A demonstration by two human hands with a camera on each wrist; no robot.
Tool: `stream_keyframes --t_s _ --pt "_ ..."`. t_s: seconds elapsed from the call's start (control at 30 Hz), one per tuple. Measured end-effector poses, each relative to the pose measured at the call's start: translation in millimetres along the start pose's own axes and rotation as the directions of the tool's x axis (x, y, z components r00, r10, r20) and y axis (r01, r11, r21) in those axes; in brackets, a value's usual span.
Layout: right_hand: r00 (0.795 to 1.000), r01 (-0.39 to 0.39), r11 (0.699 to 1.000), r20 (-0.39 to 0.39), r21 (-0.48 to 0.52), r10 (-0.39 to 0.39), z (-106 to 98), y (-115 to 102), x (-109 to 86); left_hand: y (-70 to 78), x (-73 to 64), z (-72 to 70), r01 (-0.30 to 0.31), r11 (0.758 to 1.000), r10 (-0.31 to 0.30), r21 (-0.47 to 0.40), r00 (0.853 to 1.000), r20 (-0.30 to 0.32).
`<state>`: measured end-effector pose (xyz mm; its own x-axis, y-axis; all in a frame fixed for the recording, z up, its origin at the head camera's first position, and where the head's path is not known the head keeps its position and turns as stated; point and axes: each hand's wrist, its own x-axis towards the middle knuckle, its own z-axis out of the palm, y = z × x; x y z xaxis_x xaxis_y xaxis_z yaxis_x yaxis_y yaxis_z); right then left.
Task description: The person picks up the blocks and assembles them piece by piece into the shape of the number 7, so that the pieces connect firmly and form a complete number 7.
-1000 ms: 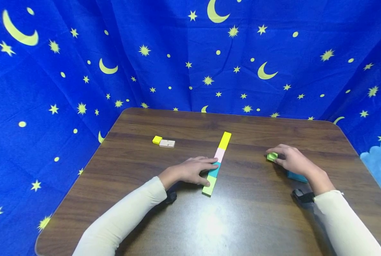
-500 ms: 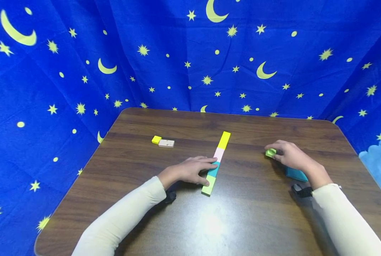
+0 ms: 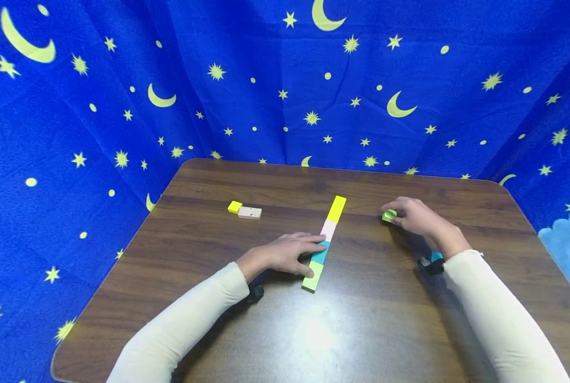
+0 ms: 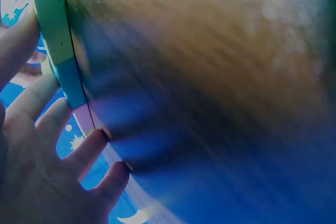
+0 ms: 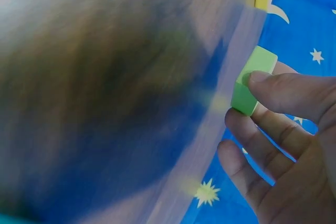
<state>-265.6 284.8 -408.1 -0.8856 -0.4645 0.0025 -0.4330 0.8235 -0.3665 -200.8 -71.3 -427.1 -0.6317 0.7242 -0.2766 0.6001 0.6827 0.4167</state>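
In the head view a straight row of flat blocks runs away from the person: light green (image 3: pixel 313 281), teal (image 3: pixel 319 256), pink (image 3: pixel 328 231) and yellow (image 3: pixel 336 209), end to end. My left hand (image 3: pixel 285 255) rests against the row's left side, fingers spread over the teal and pink blocks, thumb on the light green one. To the right of the row, my right hand (image 3: pixel 421 221) pinches a small green block (image 5: pixel 254 80) between thumb and fingers. The right wrist view has the thumb across its face, the other fingers loosely bent below.
A small yellow block (image 3: pixel 234 207) and a pale pink block (image 3: pixel 249 213) lie together at the back left of the wooden table (image 3: pixel 208 330). Partly hidden by the right wrist is another teal block (image 3: pixel 436 256). A blue curtain (image 3: pixel 246 48) hangs behind.
My right hand has moved left and farther back, carrying the green block towards the far end of the row. The left hand has stayed in place on the row.
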Motion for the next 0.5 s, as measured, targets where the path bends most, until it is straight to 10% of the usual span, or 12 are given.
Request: stream_keyframes --t_s 0.5 --pt "0.999 -0.037 0.999 -0.033 0.019 0.038 7.7 -4.6 54.6 1.2 0.1 -0.4 0.002 1.000 -0.002 -0.011 1.000 0.003"
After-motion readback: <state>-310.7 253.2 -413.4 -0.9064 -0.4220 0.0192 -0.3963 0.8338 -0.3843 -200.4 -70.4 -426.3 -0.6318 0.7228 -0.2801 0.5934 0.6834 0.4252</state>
